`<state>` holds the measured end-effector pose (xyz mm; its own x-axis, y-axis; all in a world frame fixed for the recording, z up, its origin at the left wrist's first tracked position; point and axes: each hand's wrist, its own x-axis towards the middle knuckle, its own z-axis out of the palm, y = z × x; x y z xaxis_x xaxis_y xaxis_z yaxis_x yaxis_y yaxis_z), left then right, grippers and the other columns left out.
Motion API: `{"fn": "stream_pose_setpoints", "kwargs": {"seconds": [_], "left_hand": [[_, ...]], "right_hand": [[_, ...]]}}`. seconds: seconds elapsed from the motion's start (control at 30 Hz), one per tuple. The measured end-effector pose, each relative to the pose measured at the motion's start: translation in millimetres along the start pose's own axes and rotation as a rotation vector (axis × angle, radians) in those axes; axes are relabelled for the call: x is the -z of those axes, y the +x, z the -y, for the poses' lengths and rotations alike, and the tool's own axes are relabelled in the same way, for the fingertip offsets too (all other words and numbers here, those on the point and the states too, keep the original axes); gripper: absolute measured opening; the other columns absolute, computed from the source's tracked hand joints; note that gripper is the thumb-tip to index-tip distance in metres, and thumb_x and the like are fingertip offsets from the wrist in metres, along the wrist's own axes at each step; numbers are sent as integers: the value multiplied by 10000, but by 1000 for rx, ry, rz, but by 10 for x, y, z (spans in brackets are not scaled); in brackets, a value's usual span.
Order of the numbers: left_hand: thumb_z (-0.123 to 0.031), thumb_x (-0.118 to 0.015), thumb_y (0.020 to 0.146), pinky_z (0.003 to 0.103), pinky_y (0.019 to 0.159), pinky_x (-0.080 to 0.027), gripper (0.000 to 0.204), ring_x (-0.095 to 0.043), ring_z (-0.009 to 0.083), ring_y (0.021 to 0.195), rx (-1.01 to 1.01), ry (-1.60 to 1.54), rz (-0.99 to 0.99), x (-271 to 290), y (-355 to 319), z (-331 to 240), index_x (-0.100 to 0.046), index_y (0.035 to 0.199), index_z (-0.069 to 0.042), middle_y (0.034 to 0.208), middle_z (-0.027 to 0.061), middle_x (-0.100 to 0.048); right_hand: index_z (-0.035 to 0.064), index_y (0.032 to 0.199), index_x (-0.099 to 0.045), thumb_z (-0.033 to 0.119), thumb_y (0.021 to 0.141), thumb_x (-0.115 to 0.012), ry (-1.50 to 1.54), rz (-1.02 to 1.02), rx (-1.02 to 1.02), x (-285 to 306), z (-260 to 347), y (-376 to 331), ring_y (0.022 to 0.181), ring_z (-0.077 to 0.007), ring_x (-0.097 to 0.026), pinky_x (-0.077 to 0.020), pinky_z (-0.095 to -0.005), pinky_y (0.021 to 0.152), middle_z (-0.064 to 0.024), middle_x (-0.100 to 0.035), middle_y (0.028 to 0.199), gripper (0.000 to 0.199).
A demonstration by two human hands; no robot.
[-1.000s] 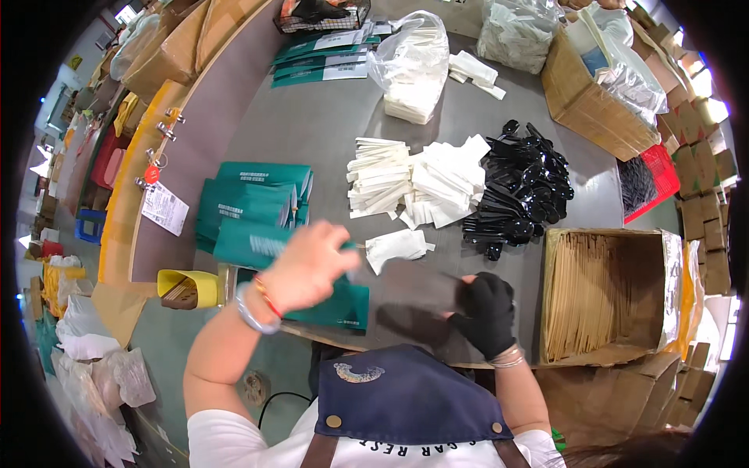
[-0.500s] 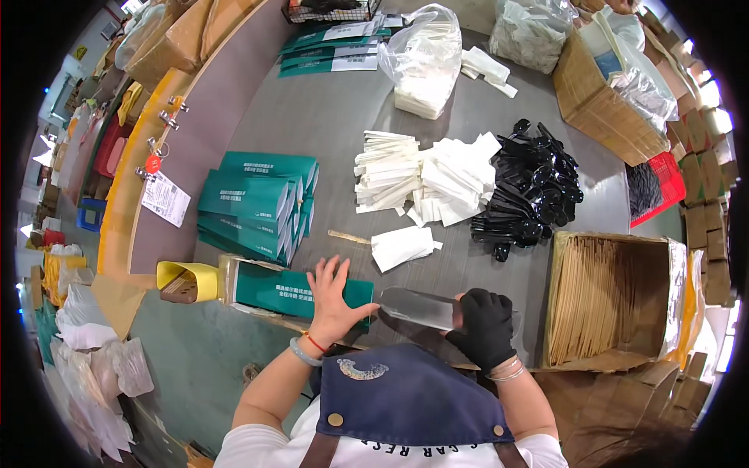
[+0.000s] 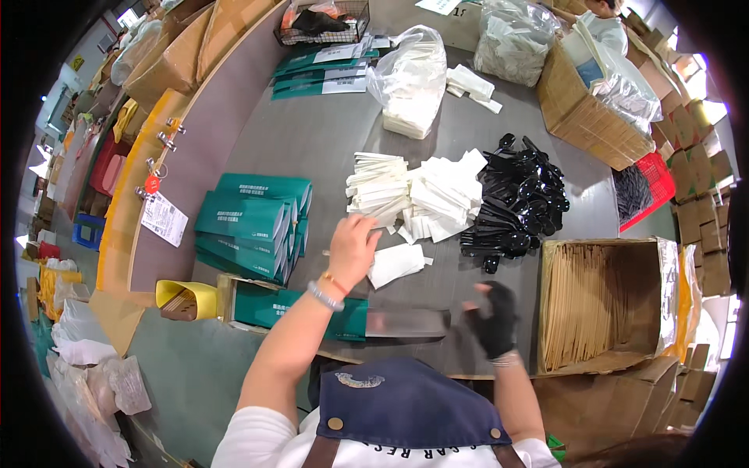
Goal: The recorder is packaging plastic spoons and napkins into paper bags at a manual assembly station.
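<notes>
Since half a second ago, the left hand (image 3: 353,248) has lifted off the green box at the near edge of the desk (image 3: 312,148) and travelled forward; it now hangs over the near end of the stack of white paper packets (image 3: 380,189), fingers curled down and loosely parted, closed on nothing that can be made out. The right hand (image 3: 493,320), in a black glove, has stayed near the front edge, open with fingers spread and blurred by motion, just right of the long clear plastic sleeve (image 3: 407,322).

That sleeve lies flat with its long axis running left to right, its left end overlapping the green box (image 3: 300,308) and its right end pointing toward the gloved hand. So the right hand is the nearer one to the sleeve, almost touching its open end, while the left is nearer the packets, which lie directly ahead of and under its fingertips. A single folded white napkin (image 3: 398,264) sits between the two hands, just right of the left wrist.

Beyond it the heap of black plastic cutlery (image 3: 515,207) lies ahead of the right hand, well apart from it. The left palm hides whatever is beneath it, so I cannot tell whether a packet is already touched. Motion blur leaves it unclear whether the gloved fingers contact the sleeve.
</notes>
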<state>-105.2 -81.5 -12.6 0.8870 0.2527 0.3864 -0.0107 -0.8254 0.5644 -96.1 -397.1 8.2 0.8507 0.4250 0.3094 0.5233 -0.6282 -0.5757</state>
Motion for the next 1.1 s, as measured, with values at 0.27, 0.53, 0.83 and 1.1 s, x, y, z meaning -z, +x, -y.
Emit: {"fn": "stream_pose_setpoints", "kwargs": {"seconds": [0.27, 0.53, 0.83, 1.1], "left_hand": [[-116, -731, 774, 392, 722, -514, 100, -639, 295, 815, 31, 63, 114, -150, 233, 296, -700, 843, -52, 853, 89, -666], [-96, -716, 785, 379, 650, -520, 92, -655, 324, 717, 59, 29, 127, 59, 210, 302, -695, 854, -39, 792, 124, -679], [-133, -772, 728, 321, 633, -531, 172, -684, 237, 658, 319, -101, 190, 482, 334, 383, -722, 853, -25, 729, 117, -701], [-88, -777, 727, 329, 670, -502, 127, -621, 242, 728, 231, -118, 103, 540, -32, -145, -666, 738, -27, 821, 109, -645]], "right_hand": [[-20, 1154, -600, 177, 887, -693, -417, -411, -670, 1301, -1845, -970, 1059, -298, -581, -452, -375, 939, -140, -619, 1132, 345], [-70, 1005, -621, 184, 934, -548, -600, -42, -891, 1408, -1690, -775, 854, -323, -632, -490, -390, 767, -210, -637, 878, 274], [-69, 1077, -585, 176, 1014, -464, -94, -609, -676, 1254, -1530, -647, 885, -322, -613, -482, -395, 805, -215, -637, 991, 281], [66, 1119, -603, 72, 903, -559, -47, -130, -156, 241, -865, 1007, 1005, -388, -559, -461, -434, 855, -179, -608, 1022, 220]]}}
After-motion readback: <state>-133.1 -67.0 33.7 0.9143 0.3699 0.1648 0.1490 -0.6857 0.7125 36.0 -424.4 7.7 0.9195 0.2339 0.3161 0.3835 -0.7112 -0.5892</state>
